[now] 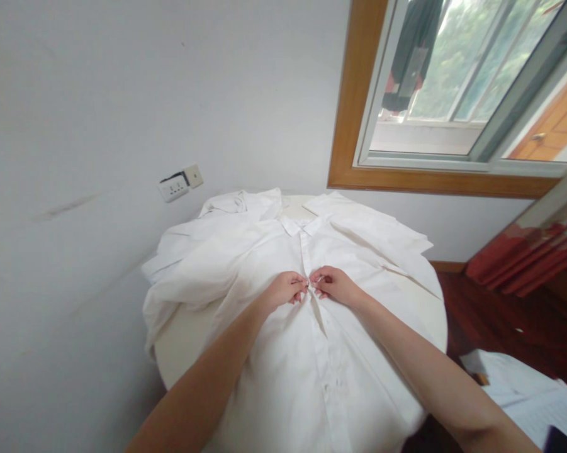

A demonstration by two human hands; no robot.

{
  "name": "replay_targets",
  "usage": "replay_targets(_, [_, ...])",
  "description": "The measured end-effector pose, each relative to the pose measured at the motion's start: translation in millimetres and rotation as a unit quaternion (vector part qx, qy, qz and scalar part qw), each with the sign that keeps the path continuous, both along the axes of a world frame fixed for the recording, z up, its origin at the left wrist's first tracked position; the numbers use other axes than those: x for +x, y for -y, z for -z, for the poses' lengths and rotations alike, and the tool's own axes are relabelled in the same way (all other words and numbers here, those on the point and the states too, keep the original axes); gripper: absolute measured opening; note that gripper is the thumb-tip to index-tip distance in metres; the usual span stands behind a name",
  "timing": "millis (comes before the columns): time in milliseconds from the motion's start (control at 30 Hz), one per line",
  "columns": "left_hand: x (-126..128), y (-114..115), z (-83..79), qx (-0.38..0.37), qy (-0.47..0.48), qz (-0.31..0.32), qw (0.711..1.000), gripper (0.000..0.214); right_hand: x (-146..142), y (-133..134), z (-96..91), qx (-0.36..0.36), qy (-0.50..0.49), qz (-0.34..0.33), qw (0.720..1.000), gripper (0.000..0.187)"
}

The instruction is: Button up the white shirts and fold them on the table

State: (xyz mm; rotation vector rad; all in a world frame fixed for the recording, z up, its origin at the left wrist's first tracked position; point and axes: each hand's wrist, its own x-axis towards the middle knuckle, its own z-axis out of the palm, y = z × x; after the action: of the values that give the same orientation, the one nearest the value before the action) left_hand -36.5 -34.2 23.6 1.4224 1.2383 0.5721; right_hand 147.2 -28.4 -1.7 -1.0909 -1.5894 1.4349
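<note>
A white button-up shirt (pixel 283 264) lies spread front-up over a small round white table (pixel 184 343), collar at the far side. My left hand (pixel 287 288) and my right hand (pixel 333 283) meet at the middle of the shirt's front placket. Both are closed in a pinch on the placket fabric, fingertips almost touching each other. What sits between the fingertips is too small to make out. Below my hands the placket gapes slightly, then runs closed toward me.
A grey wall with a white socket (pixel 174 187) stands to the left and behind. A wood-framed window (pixel 359 126) is at the upper right. Red fabric (pixel 523 258) leans at the right over a dark wooden floor. White cloth (pixel 523 390) lies at the lower right.
</note>
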Motion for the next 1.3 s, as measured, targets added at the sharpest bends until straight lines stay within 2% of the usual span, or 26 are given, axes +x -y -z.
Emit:
replay_targets(167, [0.3,0.8,-0.8,0.002,-0.003,-0.004,1.0,0.014,-0.4,2.3,-4.9,0.003,0.027,-0.004,1.0,0.018])
replay_targets(233, [0.3,0.8,-0.3,0.003,-0.002,-0.003,1.0,0.015,-0.3,3.0,-6.4,0.028,0.054,-0.003,0.998,0.018])
replay_targets(300, [0.3,0.6,0.6,0.005,-0.002,-0.003,1.0,0.014,0.4,2.7,-6.6,0.096,0.097,0.003,0.991,0.017])
replay_targets(400, [-0.2,0.4,1.1,0.01,-0.006,0.0,1.0,0.014,1.6,0.9,-5.7,0.214,0.162,0.02,0.963,0.014])
replay_targets(467, [-0.6,0.4,0.5,0.011,-0.01,0.003,1.0,0.014,2.2,-0.2,-5.0,0.245,0.182,0.022,0.952,0.015])
replay_targets(800, [-0.3,1.1,-2.1,0.01,-0.012,0.004,1.0,0.017,5.0,-1.0,-4.8,0.212,0.157,-0.002,0.965,0.017])
replay_targets(967, [0.5,1.1,-2.5,0.01,-0.018,-0.006,1.0,0.014,5.2,0.2,-6.0,0.17,0.128,-0.01,0.977,0.019])
replay_targets(1133, [0.9,0.9,-2.1,0.011,-0.023,-0.004,1.0,0.012,3.6,2.5,-8.8,0.099,0.122,-0.017,0.987,0.018])
replay_targets(1200, [0.7,1.1,-1.9,0.011,-0.024,-0.004,1.0,0.012,1.9,3.0,-8.3,0.103,0.132,-0.011,0.986,0.016])
replay_targets(1300, [0.6,1.1,-1.3,0.01,-0.024,-0.006,1.0,0.011,-1.4,3.6,-5.6,0.168,0.164,0.007,0.972,0.012])
